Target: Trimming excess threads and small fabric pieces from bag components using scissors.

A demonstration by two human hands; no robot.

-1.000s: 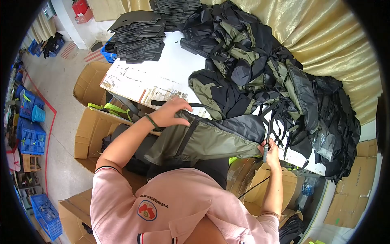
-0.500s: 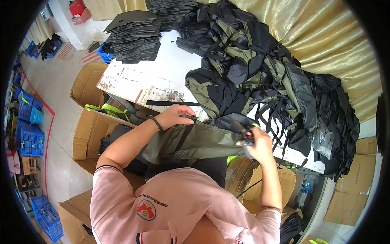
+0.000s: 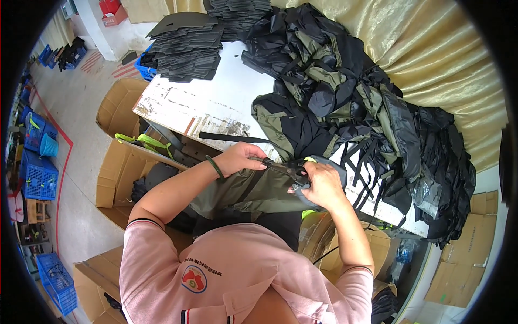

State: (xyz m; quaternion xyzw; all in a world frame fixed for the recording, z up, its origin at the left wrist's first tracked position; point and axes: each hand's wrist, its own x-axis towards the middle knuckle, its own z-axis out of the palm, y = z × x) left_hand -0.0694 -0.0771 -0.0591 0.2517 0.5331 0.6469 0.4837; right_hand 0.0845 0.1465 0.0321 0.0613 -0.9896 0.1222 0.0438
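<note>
Hands meet at the centre of the frame over an olive-green bag (image 3: 243, 191) that hangs off the near edge of the white bench (image 3: 216, 105). Left hand (image 3: 242, 158) lies just left of centre, its grip closed on the bag's upper edge, with a dark bracelet (image 3: 216, 168) round the wrist. Right hand (image 3: 322, 185) sits just right of centre, its grip clamped on the bag's grey corner; a black strap end or buckle shows between the two hands, though exactly which fingers pinch it cannot be told. The bag droops from both hands toward the person's lap, its lower part hidden behind the pink shirt (image 3: 216, 275) that fills the lower middle of the frame.

Beyond the hands, in the upper right of the frame, a big heap of black and olive bags (image 3: 345, 102) covers much of the bench, straps trailing over its near edge. A loose black strap (image 3: 232, 137) lies on the bench just above the left hand. At the upper centre a stack of dark flat panels (image 3: 186, 51) rests on the bench's far end. Open cardboard boxes (image 3: 121, 162) stand on the floor at the left, one with yellow-green webbing (image 3: 143, 141) draped on it. Blue crates (image 3: 35, 173) line the far left edge, and gold cloth (image 3: 431, 48) hangs at the upper right.
</note>
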